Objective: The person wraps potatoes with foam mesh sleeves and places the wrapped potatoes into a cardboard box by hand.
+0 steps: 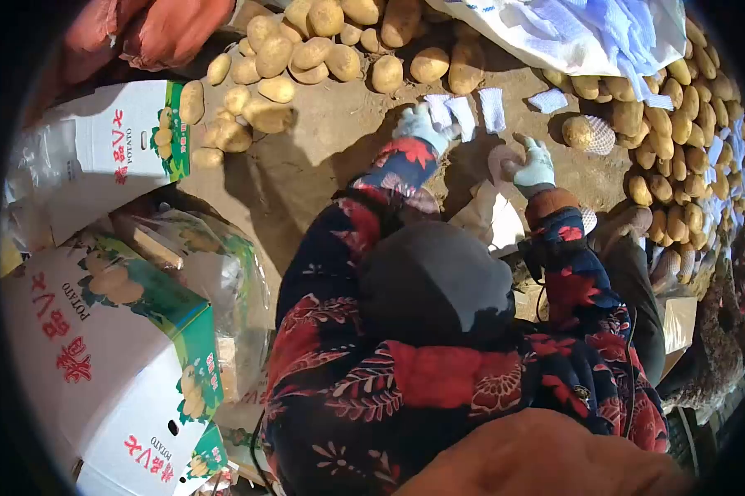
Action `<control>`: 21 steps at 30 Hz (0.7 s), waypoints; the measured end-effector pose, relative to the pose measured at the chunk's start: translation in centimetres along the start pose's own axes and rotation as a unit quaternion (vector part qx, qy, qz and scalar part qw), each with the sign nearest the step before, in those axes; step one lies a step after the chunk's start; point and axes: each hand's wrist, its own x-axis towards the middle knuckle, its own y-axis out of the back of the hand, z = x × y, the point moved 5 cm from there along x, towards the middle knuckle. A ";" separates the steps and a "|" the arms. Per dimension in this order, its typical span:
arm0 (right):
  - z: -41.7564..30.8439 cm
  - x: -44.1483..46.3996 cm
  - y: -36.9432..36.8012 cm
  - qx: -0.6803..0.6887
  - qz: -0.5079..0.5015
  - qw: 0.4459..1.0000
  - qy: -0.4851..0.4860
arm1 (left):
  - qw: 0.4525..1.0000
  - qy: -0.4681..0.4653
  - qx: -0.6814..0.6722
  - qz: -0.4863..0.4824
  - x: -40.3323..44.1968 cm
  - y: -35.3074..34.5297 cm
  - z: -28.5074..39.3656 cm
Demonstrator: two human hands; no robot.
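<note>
My left hand (pixel 423 126), in a pale glove, is at the white foam net sleeves (pixel 461 118) on the dirt floor. Its fingers close on one of them, partly hiding it. Across a short gap, my right hand (pixel 535 168), also gloved, has its thumb and fingers curved round a rounded, shaded brownish thing that looks like a potato (pixel 501 164). Another foam net sleeve (pixel 493 110) lies flat between the hands and the pile. To the right, a potato (pixel 577 132) sits half inside a foam net.
Loose potatoes (pixel 310 54) lie along the far side, and more potatoes (pixel 678 140) spread down the right. A white sack (pixel 546 37) with foam nets stands at the back. Printed potato cartons (pixel 133 136) and clear plastic (pixel 232 273) are on the left.
</note>
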 end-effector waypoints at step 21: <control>-6.9 -1.6 -3.8 0.522 -0.097 0.839 0.119 | 0.765 -0.049 -0.598 -0.234 -5.5 1.7 0.7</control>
